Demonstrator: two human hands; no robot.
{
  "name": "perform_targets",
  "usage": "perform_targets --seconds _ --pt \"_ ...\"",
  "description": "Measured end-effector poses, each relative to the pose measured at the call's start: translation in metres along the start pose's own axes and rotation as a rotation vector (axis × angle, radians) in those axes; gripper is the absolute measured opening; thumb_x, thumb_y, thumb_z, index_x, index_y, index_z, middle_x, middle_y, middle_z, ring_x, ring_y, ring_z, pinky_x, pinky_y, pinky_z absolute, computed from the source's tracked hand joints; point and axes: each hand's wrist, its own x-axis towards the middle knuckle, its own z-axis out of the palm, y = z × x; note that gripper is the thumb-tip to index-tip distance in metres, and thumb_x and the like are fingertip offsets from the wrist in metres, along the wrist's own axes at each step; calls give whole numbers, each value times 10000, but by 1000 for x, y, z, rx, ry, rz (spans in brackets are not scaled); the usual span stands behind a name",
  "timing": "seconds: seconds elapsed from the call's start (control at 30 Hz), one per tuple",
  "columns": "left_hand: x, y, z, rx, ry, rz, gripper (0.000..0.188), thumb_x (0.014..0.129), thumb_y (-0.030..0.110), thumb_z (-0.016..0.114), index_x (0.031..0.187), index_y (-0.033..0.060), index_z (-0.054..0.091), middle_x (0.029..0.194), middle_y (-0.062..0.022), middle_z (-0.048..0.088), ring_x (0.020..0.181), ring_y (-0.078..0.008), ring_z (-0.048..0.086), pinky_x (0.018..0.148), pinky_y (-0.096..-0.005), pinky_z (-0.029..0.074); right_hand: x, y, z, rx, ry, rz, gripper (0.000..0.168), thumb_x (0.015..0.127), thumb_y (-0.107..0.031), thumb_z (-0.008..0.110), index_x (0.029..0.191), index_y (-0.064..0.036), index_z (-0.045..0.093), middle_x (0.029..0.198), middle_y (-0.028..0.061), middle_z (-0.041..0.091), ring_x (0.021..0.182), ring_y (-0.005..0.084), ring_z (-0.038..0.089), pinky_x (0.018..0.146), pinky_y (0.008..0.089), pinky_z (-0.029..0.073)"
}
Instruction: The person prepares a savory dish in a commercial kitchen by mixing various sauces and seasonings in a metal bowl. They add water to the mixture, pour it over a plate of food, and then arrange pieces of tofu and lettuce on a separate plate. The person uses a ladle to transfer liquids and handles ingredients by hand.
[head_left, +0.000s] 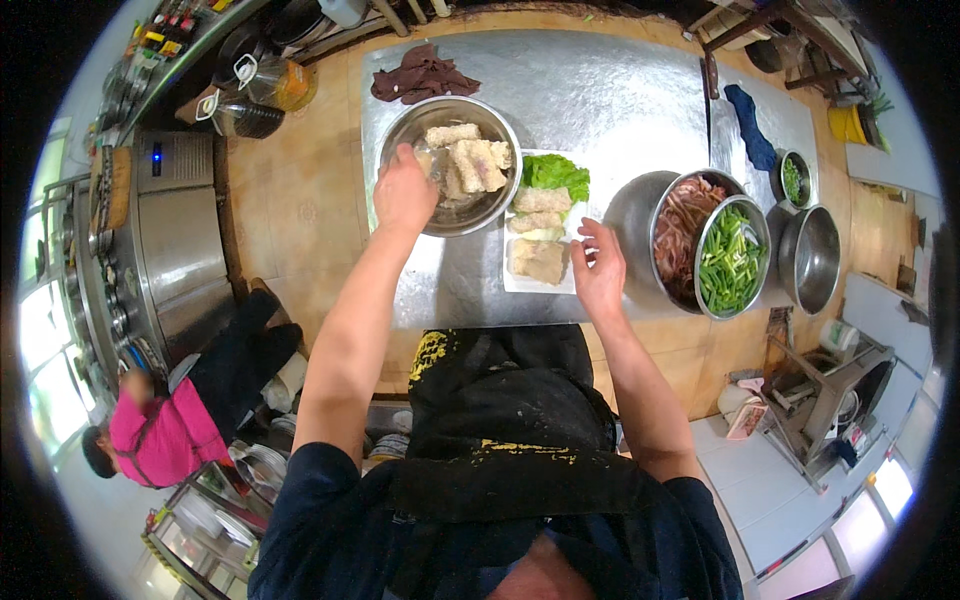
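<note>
My left hand (406, 191) reaches into a steel bowl (390, 124) that holds several pale, crumb-coated rolls (471, 161). Its fingertips bend down beside a pale piece at the bowl's left side, and whether they grip it is hidden. Just right of the bowl lies a white rectangular plate (517, 287). On it are green lettuce leaves (556, 177) at the far end and several coated pieces in a row, the nearest a flat one (538, 261). Beside the plate's right edge hovers my right hand (602, 262), fingers loosely curled and apart, holding nothing.
To the right, a bowl of sliced raw meat (679, 240) sits partly under a bowl of cut green onions (729, 259). Beyond are another steel bowl (808, 259), a small bowl of chopped greens (792, 178) and a blue cloth (750, 131). A brown cloth (424, 75) lies behind; a person (172, 435) is at left.
</note>
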Motion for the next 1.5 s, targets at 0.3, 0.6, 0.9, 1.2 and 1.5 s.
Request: perform_targets --seconds 0.3,0.6,0.9,1.2,1.5 --pt "-78 103 -8 -164 -130 699 544 813 62 641 1328 -26 487 998 -134 644 952 -300 631 814 -414 537 -5 5 -5 95 -29 15 345 904 -60 636 1244 -10 604 1087 145 656 852 225 659 729 341 571" --pt "-78 101 -5 -44 -74 734 522 812 40 628 1320 -24 522 1048 -146 597 1008 -313 593 896 -398 517 0 5 -5 47 -15 -1 327 897 -59 643 1220 -13 619 1082 154 659 836 239 671 724 353 573" --pt "45 -13 13 128 203 538 341 794 28 618 1135 28 627 1051 -110 620 1032 -296 592 868 -403 522 61 -76 24 35 -100 -220 332 891 -68 661 1214 -17 601 1084 160 630 881 264 673 758 380 574" --pt "50 -19 31 156 175 406 259 801 99 686 1039 10 636 992 -151 601 995 -337 594 866 -426 524 32 -27 3 -27 10 -22 325 903 -63 659 1219 -2 621 1103 150 664 906 233 673 744 335 560" --pt "-39 71 -23 -154 11 754 259 777 100 724 1019 43 652 1009 -130 599 1043 -313 592 851 -418 536 9 -3 0 69 22 3 332 902 -65 644 1228 -12 616 1116 156 653 889 231 661 738 340 564"
